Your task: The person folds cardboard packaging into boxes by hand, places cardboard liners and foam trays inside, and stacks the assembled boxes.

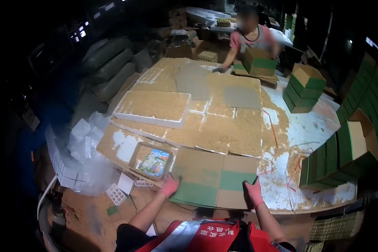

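Note:
A flattened cardboard box (197,171) with green bands lies at the table's near edge, between my two hands. My left hand (169,185), in a pink glove, grips its left edge near the lower corner. At the right edge, my right hand (253,191), in a pink glove with dark fingers, holds the cardboard with the thumb apart; some fingertips are hidden. Just beyond my left hand is an open carton (133,161) with a colourful printed packet (153,162) inside.
Sawdust-like bits cover the white foam blocks (151,105) on the table. Green-banded boxes stand stacked at right (336,153) and far right (304,88). Across the table, a person (256,40) handles a box (259,61). Clear plastic bags (88,138) and egg trays (116,194) lie left.

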Available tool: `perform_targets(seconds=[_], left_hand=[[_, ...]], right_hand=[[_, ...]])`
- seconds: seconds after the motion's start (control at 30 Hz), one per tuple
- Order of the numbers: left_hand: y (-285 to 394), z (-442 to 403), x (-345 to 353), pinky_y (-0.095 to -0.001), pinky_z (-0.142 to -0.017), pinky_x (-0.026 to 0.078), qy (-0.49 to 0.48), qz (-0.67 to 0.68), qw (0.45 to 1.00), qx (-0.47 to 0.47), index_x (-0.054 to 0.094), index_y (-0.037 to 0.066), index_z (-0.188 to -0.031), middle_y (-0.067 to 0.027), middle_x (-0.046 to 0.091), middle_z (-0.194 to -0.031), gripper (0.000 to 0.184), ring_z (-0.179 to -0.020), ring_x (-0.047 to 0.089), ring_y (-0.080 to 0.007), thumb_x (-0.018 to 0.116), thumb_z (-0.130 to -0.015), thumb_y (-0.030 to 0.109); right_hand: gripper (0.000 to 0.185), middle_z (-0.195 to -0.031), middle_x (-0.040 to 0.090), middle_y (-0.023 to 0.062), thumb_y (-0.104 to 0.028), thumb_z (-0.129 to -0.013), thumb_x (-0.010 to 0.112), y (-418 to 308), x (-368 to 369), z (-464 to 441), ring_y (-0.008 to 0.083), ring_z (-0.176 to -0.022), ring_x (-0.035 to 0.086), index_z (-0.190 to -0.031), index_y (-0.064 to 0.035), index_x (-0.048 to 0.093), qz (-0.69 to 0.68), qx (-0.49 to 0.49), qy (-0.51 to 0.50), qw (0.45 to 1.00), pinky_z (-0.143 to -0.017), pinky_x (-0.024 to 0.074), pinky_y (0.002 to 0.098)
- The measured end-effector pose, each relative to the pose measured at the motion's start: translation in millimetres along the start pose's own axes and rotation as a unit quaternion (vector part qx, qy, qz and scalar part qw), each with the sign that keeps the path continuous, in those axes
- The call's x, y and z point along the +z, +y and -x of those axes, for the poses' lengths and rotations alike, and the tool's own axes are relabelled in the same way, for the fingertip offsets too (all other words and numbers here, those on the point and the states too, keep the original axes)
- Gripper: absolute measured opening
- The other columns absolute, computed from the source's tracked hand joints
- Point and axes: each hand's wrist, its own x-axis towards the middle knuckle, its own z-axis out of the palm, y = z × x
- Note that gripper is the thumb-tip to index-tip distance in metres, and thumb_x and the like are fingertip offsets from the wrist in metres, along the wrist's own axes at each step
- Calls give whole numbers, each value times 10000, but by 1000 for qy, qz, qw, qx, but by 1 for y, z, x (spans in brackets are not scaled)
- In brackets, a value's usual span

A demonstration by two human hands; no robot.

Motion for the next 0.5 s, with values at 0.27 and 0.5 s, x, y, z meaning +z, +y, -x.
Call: perform_targets(seconds=[0.27,0.5], left_hand=[[22,54,-51,-525,-1085,292,142,183,972,45,380,-52,-1371,-258,422,-1407,770,-1302,392,-423,583,-857,485],[195,113,-170,-533,-1140,197,194,-215,875,387,418,31,-1388,-229,438,-1375,608,-1315,366,-408,529,-864,319]], right_hand=[[620,-1184,521,169,-19,-715,659,-21,-4,7,261,-1112,507,-1277,43,403,-23,-116,176,977,-1001,391,350],[543,-1088,601,123,40,-684,643,-116,-60,-25,172,-992,571,-1206,31,490,118,-154,-142,971,-863,483,300]])
